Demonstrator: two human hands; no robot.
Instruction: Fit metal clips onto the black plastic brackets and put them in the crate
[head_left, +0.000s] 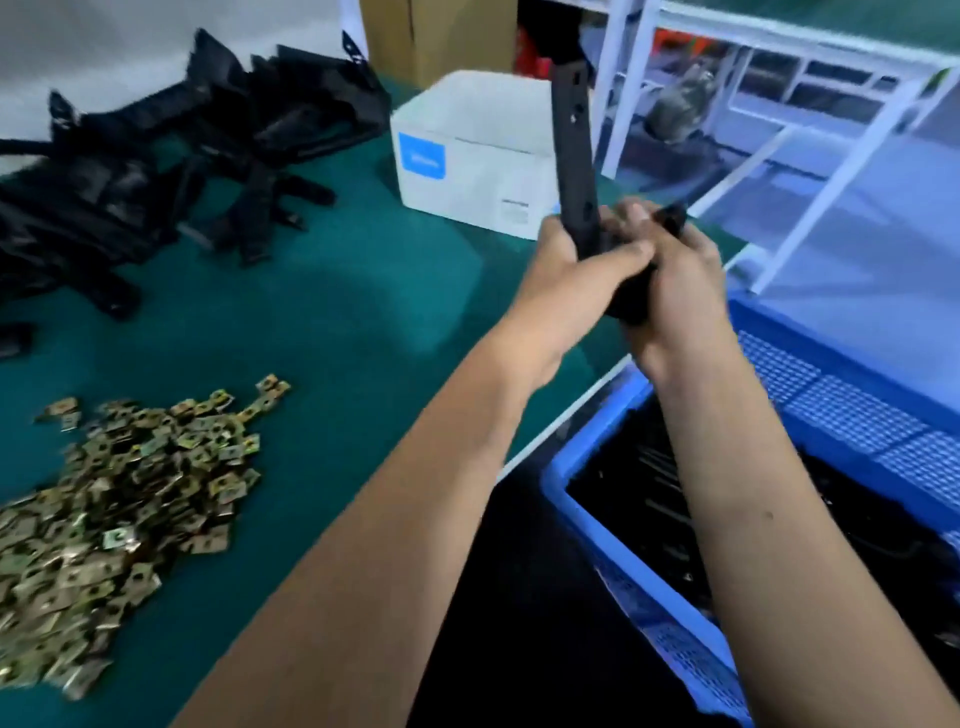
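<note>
A long black plastic bracket (574, 150) stands nearly upright above the table's right edge. My left hand (566, 275) grips its lower part, and my right hand (675, 280) wraps around its bottom end from the right. Whether a clip sits on it is hidden by my fingers. A heap of brass-coloured metal clips (119, 483) lies on the green table (363, 312) at the lower left. A pile of black brackets (156, 156) fills the far left. The blue crate (613, 540) stands below the table edge at the right, with black brackets inside.
A white cardboard box (467, 156) with a blue label sits at the back of the table, just left of the held bracket. A brown carton (436, 36) stands behind it. A white metal frame (831, 171) rises at the right.
</note>
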